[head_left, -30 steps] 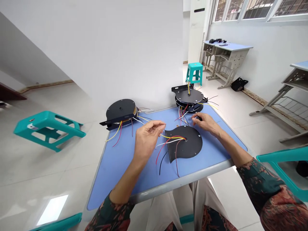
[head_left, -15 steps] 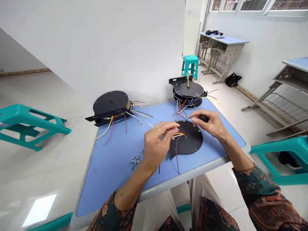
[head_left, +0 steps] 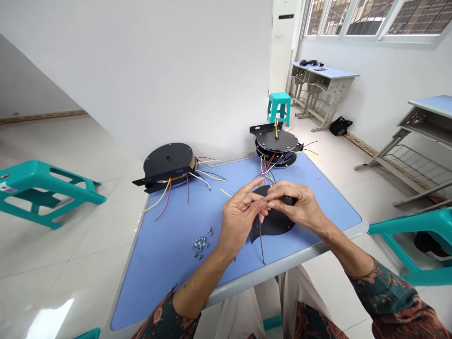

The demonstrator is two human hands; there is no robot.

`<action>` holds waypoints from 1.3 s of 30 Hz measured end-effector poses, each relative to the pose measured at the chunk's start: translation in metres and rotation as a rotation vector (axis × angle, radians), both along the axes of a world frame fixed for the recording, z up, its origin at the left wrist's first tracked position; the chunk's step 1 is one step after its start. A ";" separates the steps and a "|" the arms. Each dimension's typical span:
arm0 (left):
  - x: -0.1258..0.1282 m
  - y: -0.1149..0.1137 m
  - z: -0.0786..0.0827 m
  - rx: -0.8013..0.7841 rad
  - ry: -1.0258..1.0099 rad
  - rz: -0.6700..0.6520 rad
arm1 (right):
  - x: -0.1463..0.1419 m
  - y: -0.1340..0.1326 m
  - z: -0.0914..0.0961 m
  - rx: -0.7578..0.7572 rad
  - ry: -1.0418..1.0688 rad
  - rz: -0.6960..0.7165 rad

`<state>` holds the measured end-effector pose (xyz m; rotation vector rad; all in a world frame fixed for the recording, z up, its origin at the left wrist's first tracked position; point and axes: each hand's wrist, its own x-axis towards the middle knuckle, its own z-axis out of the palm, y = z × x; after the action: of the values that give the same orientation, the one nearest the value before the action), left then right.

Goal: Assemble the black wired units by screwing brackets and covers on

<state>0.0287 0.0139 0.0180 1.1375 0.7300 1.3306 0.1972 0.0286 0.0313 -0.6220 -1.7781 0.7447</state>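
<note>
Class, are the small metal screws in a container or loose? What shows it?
Loose: the screws lie directly on the blue desktop, most clustered, a few apart, no container around them.

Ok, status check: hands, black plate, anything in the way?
Left hand and right hand together above black plate; right holds dark object. Plate on desk, partly hidden. Brown wire crosses plate edge, possibly obstructing.

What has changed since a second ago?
The left hand has moved right, over the black plate, and the right hand has come left and nearer, also over it; their fingertips now meet. Whether they pinch anything small is unclear. The screws, out of sight earlier, show now. Unchanged: the right hand holds the dark handle, and the stacked units and round unit stay at the back.
</note>
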 end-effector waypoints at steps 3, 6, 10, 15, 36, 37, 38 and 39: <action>0.001 0.001 -0.003 -0.017 -0.004 0.009 | -0.003 -0.001 -0.002 0.029 -0.008 -0.035; 0.003 0.001 -0.004 -0.026 -0.049 0.025 | -0.011 -0.005 -0.003 0.053 -0.019 -0.116; 0.004 0.000 -0.005 -0.006 -0.042 0.023 | -0.014 -0.007 -0.003 0.031 -0.085 -0.202; 0.000 -0.002 -0.012 0.364 0.384 0.183 | 0.025 0.030 -0.005 -0.119 -0.323 -0.484; -0.004 -0.003 -0.031 0.792 1.298 0.057 | 0.059 0.071 -0.044 -0.081 -0.805 -0.641; -0.004 -0.002 -0.030 0.777 1.312 0.048 | 0.060 0.068 -0.043 -0.075 -0.766 -0.645; -0.004 -0.001 -0.029 0.763 1.324 0.036 | 0.061 0.066 -0.042 -0.076 -0.734 -0.651; -0.004 -0.001 -0.028 0.753 1.333 0.019 | 0.063 0.064 -0.041 -0.083 -0.716 -0.651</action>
<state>0.0243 0.0134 -0.0096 2.6958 1.1712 0.6917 0.2597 0.0923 -0.0097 -1.5706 -1.9833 0.1334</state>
